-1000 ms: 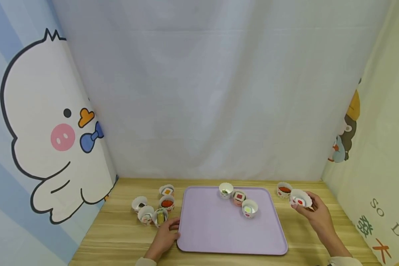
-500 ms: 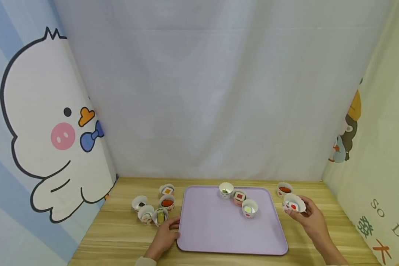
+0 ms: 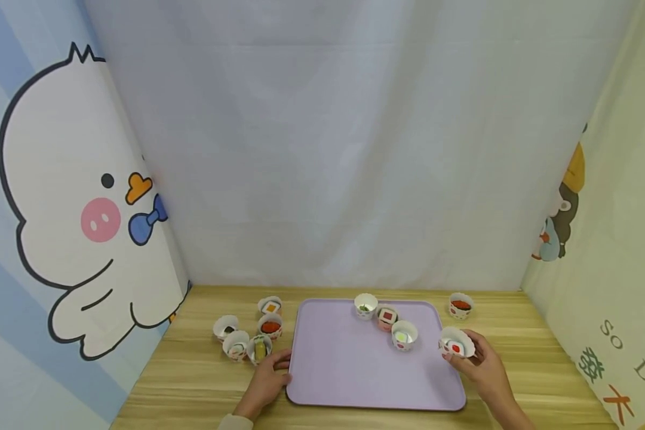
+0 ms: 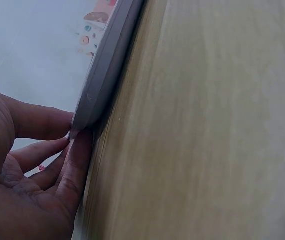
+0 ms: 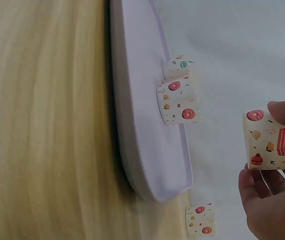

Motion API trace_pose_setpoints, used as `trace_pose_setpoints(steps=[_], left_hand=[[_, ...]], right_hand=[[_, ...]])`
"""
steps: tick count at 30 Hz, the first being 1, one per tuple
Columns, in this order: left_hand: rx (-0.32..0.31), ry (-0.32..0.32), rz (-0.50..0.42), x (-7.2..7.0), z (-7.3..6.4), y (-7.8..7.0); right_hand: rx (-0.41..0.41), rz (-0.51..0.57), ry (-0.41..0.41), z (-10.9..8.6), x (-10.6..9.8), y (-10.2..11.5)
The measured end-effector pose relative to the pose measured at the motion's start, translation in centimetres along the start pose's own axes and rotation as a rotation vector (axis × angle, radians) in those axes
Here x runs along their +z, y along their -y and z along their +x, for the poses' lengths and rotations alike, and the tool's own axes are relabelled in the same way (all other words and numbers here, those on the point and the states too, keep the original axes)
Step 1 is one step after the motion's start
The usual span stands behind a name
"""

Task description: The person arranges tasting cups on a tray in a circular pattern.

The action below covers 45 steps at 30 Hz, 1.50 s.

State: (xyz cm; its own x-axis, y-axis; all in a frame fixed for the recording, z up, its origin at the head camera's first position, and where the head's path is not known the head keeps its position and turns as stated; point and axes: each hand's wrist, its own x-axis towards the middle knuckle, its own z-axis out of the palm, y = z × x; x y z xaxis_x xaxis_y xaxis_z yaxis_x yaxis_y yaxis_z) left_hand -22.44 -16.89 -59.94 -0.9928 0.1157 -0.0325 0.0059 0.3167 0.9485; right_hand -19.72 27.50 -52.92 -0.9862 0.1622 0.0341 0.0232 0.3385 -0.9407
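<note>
Lavender tray [image 3: 349, 373] pinched by the left hand [image 3: 267, 378], the right hand [image 3: 485, 368] grips a paper cup [image 3: 455, 343] in its fingers above the tray's right edge, apparently a transfer wanting gentle lowering next.

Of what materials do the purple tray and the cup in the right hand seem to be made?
Tray: probably hard plastic, smooth with low shine; its rounded corners look moulded.
Cup: likely stiff paper, matte outside, given thin walls, scalloped edge and printed sweets; coating unclear.
</note>
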Motion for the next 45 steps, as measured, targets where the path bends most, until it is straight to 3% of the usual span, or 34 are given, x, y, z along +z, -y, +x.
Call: trace_pose_setpoints(steps=[12, 19, 26, 35, 45], left_hand=[[0.018, -0.005, 0.007, -0.1, -0.4, -0.9], [0.122, 0.004, 0.012, -0.2, -0.1, 0.5], [0.054, -0.002, 0.005, -0.1, -0.1, 0.1], [0.052, -0.007, 0.002, 0.0, -0.1, 0.0], [0.031, 0.011, -0.003, -0.2, -0.1, -0.3]], right_hand=[[0.059, -0.014, 0.036, -0.4, 3.0, -1.2], [0.064, -0.019, 0.015, -0.1, 4.7, -2.2], [0.076, -0.027, 0.012, 0.2, 5.9, -2.5], [0.043, -0.072, 0.023, 0.4, 7.2, -2.8], [0.058, -0.16, 0.037, 0.4, 8.3, -2.3]])
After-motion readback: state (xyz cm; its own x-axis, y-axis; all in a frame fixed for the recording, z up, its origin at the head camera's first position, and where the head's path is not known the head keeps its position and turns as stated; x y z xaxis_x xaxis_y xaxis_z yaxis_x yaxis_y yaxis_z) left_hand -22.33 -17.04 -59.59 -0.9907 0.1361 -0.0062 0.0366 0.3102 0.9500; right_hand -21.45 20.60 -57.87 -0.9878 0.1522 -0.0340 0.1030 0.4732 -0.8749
